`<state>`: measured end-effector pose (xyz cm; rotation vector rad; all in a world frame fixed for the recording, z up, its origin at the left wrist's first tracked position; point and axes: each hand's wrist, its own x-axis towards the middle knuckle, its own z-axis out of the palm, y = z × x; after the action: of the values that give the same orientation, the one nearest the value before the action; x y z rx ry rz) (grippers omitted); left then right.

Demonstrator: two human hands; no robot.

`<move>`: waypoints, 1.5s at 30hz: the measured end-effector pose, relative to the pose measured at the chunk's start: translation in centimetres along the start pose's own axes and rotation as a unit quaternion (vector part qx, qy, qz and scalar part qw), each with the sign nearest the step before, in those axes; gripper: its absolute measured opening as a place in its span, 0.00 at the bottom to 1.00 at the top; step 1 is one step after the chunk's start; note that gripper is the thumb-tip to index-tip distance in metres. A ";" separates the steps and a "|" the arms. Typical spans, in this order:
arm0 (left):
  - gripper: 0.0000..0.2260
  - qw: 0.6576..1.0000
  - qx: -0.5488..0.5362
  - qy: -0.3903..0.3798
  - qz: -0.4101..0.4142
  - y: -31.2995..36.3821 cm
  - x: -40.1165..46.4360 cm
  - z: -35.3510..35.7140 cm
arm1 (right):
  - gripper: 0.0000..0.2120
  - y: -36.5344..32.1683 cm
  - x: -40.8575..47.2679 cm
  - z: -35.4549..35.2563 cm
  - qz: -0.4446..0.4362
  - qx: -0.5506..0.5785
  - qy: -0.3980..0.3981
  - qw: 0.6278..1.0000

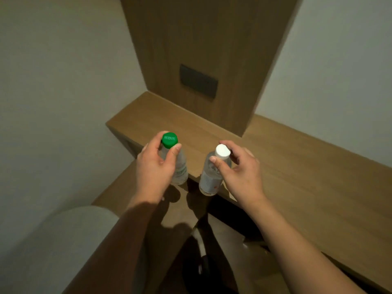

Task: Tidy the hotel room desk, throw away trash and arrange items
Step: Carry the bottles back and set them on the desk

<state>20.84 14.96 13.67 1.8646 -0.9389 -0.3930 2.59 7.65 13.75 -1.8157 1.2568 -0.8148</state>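
My left hand (156, 166) grips the neck of a clear water bottle with a green cap (169, 140). My right hand (241, 172) holds a second clear bottle with a white cap (222, 151) by its neck. Both bottles hang upright, side by side, in front of the near edge of the wooden desk (297, 166). Their bases are over the floor gap, apart from the desk top.
A wooden wall panel (201, 49) with a dark socket plate (198, 82) rises behind the desk. White walls stand left and right. A pale cushioned seat (63, 240) sits at the lower left, and dark shapes lie under the desk.
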 end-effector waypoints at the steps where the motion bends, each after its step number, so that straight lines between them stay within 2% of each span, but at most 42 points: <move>1: 0.20 1.000 -0.003 -0.011 0.011 0.9 0.3 1.2 | 0.16 0.5 0.0 -1.3 0.009 0.000 0.021 1.000; 4: 0.19 0.995 0.013 -0.066 0.068 3.4 0.4 5.1 | 0.16 2.1 0.1 -5.1 0.036 -0.014 0.082 0.996; 7: 0.18 0.986 0.021 -0.138 0.090 5.6 0.2 8.7 | 0.17 3.5 0.3 -8.1 0.053 -0.029 0.127 0.990; 11: 0.12 0.981 -0.015 -0.172 0.087 7.6 0.7 12.8 | 0.19 5.5 1.6 -10.6 0.083 -0.037 0.159 0.983; 15: 0.14 0.974 -0.008 -0.203 0.099 8.8 1.9 17.0 | 0.18 7.8 3.5 -12.5 0.093 -0.033 0.180 0.979; 18: 0.16 0.973 0.005 -0.208 0.102 9.9 3.5 19.5 | 0.19 9.1 5.4 -13.7 0.125 -0.024 0.183 0.975; 25: 0.19 0.972 0.051 -0.209 0.095 11.4 9.1 24.7 | 0.19 12.2 12.1 -13.9 0.141 0.007 0.177 0.974; 27: 0.19 0.972 0.051 -0.212 0.092 11.6 10.9 26.5 | 0.18 13.0 14.2 -13.3 0.112 -0.027 0.198 0.973; 30: 0.17 0.962 0.060 -0.210 0.163 11.3 13.6 29.0 | 0.15 14.1 17.1 -12.7 0.087 -0.071 0.220 0.969; 32: 0.18 0.960 0.055 -0.207 0.179 11.2 15.3 30.8 | 0.14 14.8 19.1 -12.7 0.102 -0.071 0.207 0.971; 38: 0.15 0.957 0.043 -0.242 0.151 11.3 18.2 35.9 | 0.12 17.0 23.4 -13.3 0.132 -0.081 0.188 0.970; 45: 0.14 0.974 0.074 -0.178 0.118 10.1 20.9 40.7 | 0.15 19.2 26.0 -14.0 0.152 -0.093 0.181 0.967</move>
<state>4.60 -28.34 5.90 1.8200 -1.4512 -0.5323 -9.83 -24.42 6.20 -1.5996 1.8492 -0.9041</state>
